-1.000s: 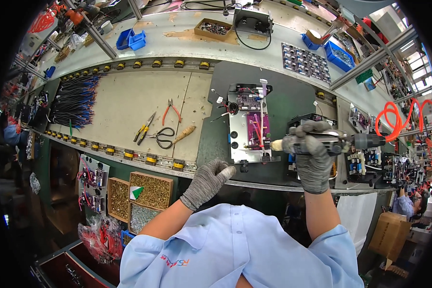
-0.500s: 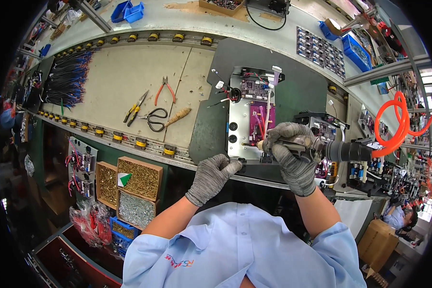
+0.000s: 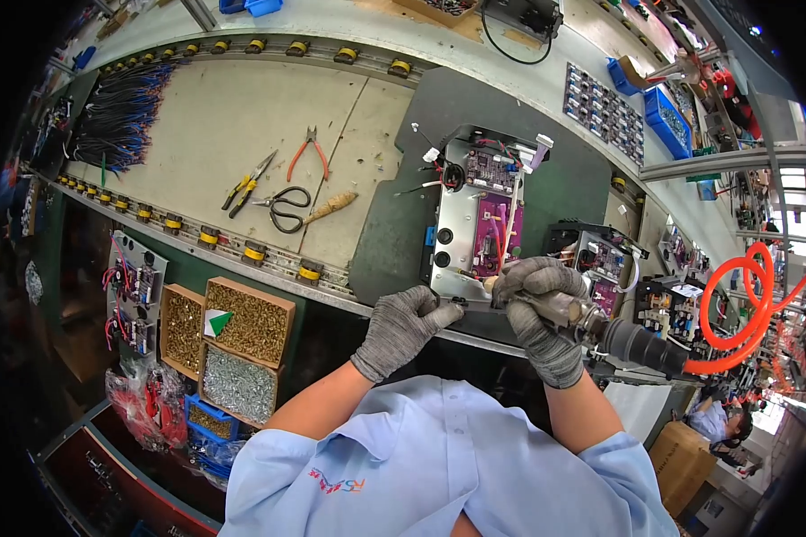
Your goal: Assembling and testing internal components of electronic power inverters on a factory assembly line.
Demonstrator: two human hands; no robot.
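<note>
A metal chassis [image 3: 452,224] with purple circuit boards [image 3: 491,170] and loose wires lies on a dark green board [image 3: 390,242]. At its near left corner, my left hand [image 3: 403,329], in a grey knitted glove, is closed with thumb and fingers on the edge. My right hand [image 3: 546,322], gloved the same way, wraps round an air screwdriver [image 3: 591,327]. The tool's tip end is by the chassis's near right corner; the fingers hide the bit. From the driver's back end an orange coiled hose [image 3: 734,345] runs off to the right.
Pliers [image 3: 309,157], yellow-handled cutters [image 3: 251,183], scissors [image 3: 287,210] and a wrapped-handle tool [image 3: 333,208] lie left of the chassis. Boxes of brass screws [image 3: 251,318] and silver screws [image 3: 237,385] stand at lower left. A second chassis [image 3: 600,255] sits close on the right.
The screwdriver has tilted, its back end swinging lower, and my right hand has turned with it. My left hand stays at the chassis corner. The whole view has shifted slightly.
</note>
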